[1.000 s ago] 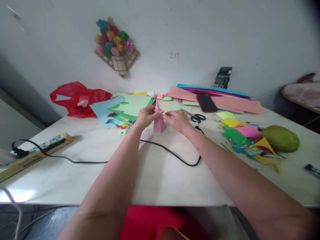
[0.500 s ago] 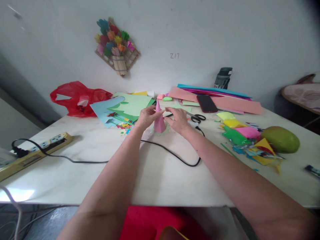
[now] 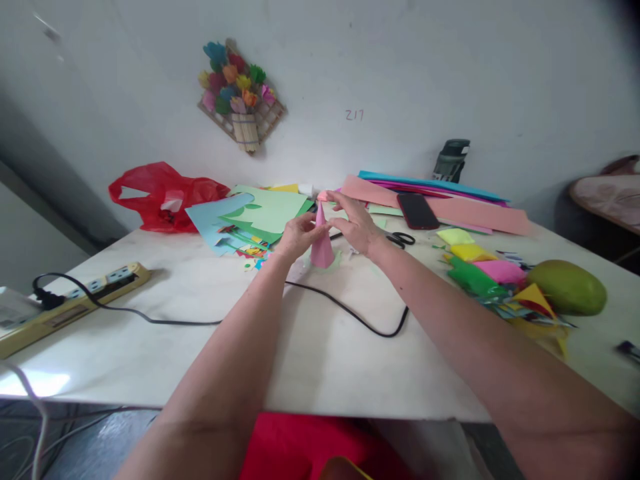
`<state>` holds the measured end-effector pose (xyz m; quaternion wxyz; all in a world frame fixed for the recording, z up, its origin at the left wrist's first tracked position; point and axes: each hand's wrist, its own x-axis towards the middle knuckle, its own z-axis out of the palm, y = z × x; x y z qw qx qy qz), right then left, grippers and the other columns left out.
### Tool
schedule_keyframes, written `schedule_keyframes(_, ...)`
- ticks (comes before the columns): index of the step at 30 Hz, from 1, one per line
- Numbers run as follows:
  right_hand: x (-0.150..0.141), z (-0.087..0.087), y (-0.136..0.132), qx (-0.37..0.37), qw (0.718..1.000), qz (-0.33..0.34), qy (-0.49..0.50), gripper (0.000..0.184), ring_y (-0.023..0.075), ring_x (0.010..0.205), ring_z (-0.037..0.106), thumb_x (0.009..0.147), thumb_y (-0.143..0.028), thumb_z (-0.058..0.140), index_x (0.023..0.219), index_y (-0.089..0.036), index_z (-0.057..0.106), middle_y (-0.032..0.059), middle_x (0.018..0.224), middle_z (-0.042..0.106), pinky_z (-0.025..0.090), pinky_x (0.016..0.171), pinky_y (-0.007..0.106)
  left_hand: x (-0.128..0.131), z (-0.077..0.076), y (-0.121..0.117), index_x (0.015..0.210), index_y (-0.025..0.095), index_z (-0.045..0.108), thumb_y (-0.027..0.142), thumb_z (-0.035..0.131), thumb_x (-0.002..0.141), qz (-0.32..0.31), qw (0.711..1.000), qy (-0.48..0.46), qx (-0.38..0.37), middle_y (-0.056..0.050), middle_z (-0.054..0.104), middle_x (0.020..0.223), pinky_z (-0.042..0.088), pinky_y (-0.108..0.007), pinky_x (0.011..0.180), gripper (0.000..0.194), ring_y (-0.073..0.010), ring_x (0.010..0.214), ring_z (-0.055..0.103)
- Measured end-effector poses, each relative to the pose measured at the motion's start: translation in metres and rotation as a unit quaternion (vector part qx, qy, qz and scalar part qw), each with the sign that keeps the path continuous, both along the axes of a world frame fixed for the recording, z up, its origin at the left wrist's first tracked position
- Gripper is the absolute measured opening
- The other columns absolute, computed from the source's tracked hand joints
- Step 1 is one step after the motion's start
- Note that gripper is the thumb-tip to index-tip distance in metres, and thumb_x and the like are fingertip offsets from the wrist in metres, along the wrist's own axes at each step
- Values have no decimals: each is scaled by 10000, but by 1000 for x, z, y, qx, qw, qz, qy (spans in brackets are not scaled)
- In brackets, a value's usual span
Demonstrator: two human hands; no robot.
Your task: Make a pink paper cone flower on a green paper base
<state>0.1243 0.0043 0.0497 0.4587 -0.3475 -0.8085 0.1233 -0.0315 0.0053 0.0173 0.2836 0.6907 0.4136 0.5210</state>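
A pink paper cone (image 3: 323, 253) stands upright on the table, its tip pointing up. My left hand (image 3: 299, 237) pinches the cone's left side between thumb and fingers. On the other side, my right hand (image 3: 354, 225) is stretched out with thumb and forefinger apart close to the tip; whether the thumb touches the paper, I cannot tell. A pale green scrap (image 3: 336, 261) lies around the cone's foot. Black-handled scissors (image 3: 401, 239) lie partly hidden behind my right hand.
A black cord (image 3: 345, 310) runs across the table from a power strip (image 3: 80, 303) at left. Green paper sheets (image 3: 265, 210) and a red plastic bag (image 3: 163, 197) lie at back left. On the right are a phone (image 3: 418, 211), bright clay packets (image 3: 473, 253) and a green fruit (image 3: 567, 287).
My right hand has lifted and opened, its fingers reaching up beside the cone's tip. My left hand keeps its hold on the cone. The view has shifted slightly.
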Motion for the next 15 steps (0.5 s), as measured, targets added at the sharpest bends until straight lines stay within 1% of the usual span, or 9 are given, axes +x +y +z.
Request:
schedule_keyframes(4, -5, 11, 3, -16, 1000, 16, -11, 422, 205, 996, 516, 777, -336, 429, 1183, -235, 493, 40, 1205, 529, 383, 889, 394, 0, 0, 0, 776, 143, 568, 430, 619, 662, 1, 1000, -2, -10, 1, 553, 627, 388, -211, 540, 313, -103, 576, 504)
schedule_keyframes(8, -11, 14, 2, -8, 999, 10, -38, 400, 196, 1023, 505, 810, -375, 411, 1167, -225, 512, 49, 1201, 531, 381, 887, 369, 1, 1, -1, 792, 140, 586, 406, 611, 666, 14, 1000, 0, 2, -2, 561, 632, 389, -210, 538, 295, -104, 577, 503)
schedule_keyframes(12, -15, 11, 0, -29, 998, 18, -54, 416, 178, 1008, 520, 832, -367, 392, 1217, -226, 459, 51, 1200, 530, 392, 869, 339, 1, 1, -2, 814, 140, 604, 383, 621, 655, 30, 999, -5, 9, -5, 570, 631, 387, -207, 530, 291, -112, 593, 510)
schedule_keyframes(15, -15, 7, -1, -56, 998, 11, -40, 477, 182, 1007, 529, 828, -365, 401, 1286, -237, 370, 62, 1209, 525, 397, 856, 341, 0, -1, -1, 811, 142, 604, 388, 621, 656, 27, 1000, -10, 11, -5, 573, 638, 388, -206, 529, 291, -113, 597, 513)
